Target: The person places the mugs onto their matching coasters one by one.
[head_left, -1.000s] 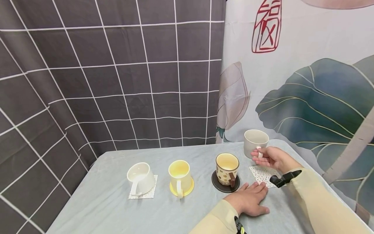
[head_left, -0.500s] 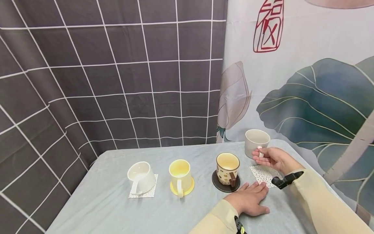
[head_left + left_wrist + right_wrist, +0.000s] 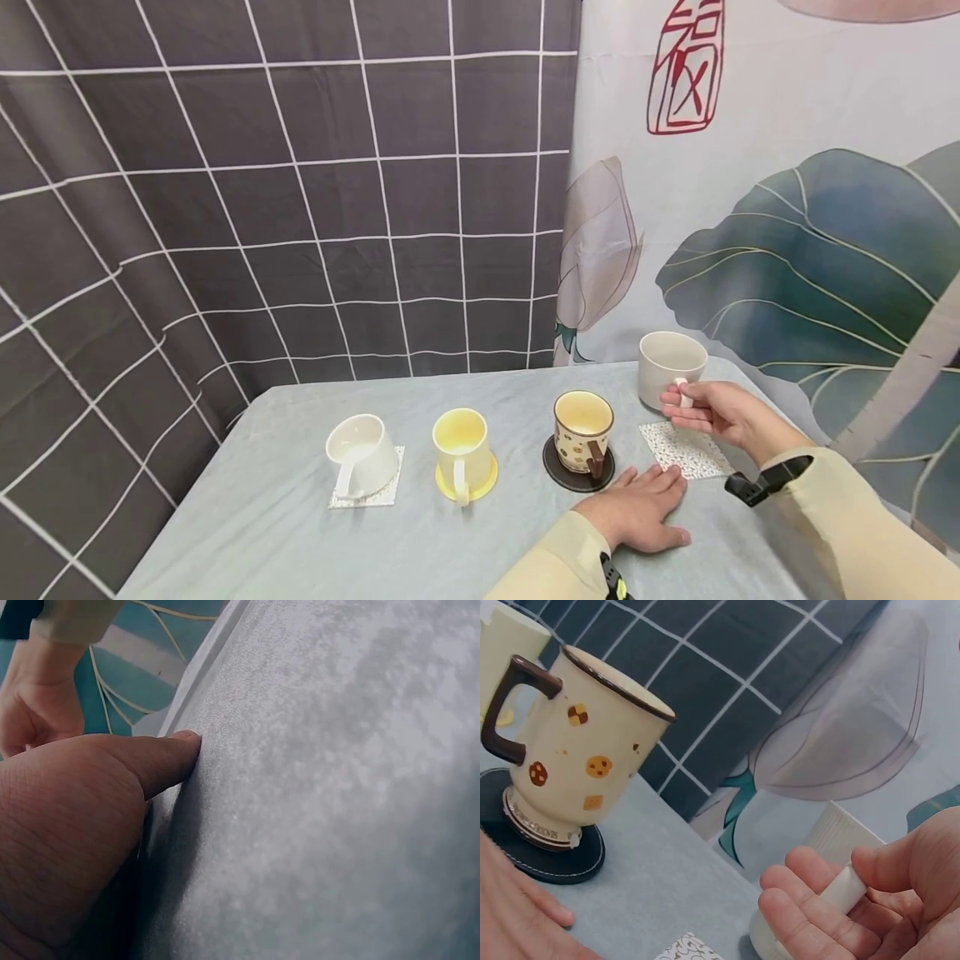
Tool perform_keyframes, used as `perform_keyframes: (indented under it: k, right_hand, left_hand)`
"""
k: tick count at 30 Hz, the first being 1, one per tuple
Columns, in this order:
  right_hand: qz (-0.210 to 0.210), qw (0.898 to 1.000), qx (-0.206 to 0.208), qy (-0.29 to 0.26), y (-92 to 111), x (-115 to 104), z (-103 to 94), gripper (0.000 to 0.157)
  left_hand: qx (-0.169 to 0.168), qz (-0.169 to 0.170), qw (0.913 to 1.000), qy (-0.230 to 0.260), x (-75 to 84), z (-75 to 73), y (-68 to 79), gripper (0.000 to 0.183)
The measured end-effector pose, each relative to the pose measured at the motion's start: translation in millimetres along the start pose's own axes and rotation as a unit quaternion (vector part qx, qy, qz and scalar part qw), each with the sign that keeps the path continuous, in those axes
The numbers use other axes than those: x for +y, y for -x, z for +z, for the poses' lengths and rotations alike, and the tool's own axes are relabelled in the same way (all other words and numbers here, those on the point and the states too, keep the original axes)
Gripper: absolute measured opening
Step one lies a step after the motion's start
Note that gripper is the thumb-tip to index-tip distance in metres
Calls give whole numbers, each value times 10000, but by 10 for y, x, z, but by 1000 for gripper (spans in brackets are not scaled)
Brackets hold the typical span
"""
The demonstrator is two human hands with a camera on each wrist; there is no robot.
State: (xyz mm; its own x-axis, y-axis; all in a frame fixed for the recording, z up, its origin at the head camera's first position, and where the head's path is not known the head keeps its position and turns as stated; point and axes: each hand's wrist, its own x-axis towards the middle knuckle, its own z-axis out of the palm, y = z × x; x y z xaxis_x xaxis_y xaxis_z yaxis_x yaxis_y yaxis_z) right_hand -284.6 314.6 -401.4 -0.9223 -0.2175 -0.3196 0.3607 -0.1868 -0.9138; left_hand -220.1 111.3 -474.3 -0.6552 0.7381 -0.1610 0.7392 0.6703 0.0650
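Note:
My right hand (image 3: 716, 414) pinches the handle of a white mug (image 3: 670, 367) at the back right of the table. In the right wrist view the thumb and fingers (image 3: 802, 915) close on that handle. A patterned square coaster (image 3: 686, 450) lies bare in front of the mug. My left hand (image 3: 637, 510) rests flat on the tablecloth, fingers spread, its fingertips near that coaster. Beside it a cream mug with cookie prints and a brown handle (image 3: 583, 429) stands on a dark round coaster (image 3: 558, 475). The left wrist view shows the left thumb (image 3: 161, 761) against the cloth.
Further left, a yellow mug (image 3: 461, 450) stands on a yellow round coaster (image 3: 487, 482). A white mug (image 3: 371, 467) sits on a patterned square coaster (image 3: 384, 497) at the left. Dark grid cloth (image 3: 360, 208) hangs behind the grey-blue table (image 3: 285, 467).
Over the last half second my right hand has shifted to the right with the white mug, uncovering more of the square coaster. My left hand has stayed in place.

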Motion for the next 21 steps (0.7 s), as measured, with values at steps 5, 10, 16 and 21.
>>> perform_keyframes:
  k: [5,10,16,21]
  right_hand:
    - [-101,9994,-336,-18,129,-33,-2,30]
    - [-182,9980,-597,-76,257,-48,27,30]
    - [-250,9966,-787,-71,397,0,25,31]
    - [-276,9950,-953,-91,488,64,-19,31]
  left_hand:
    - [-9,-17,10000,32,6,4,2,69]
    - [43,-35,10000,20,3,2,14,68]
    - [47,-39,10000,23,2,12,7,68]
    - [58,-11,10000,19,10,21,0,67]
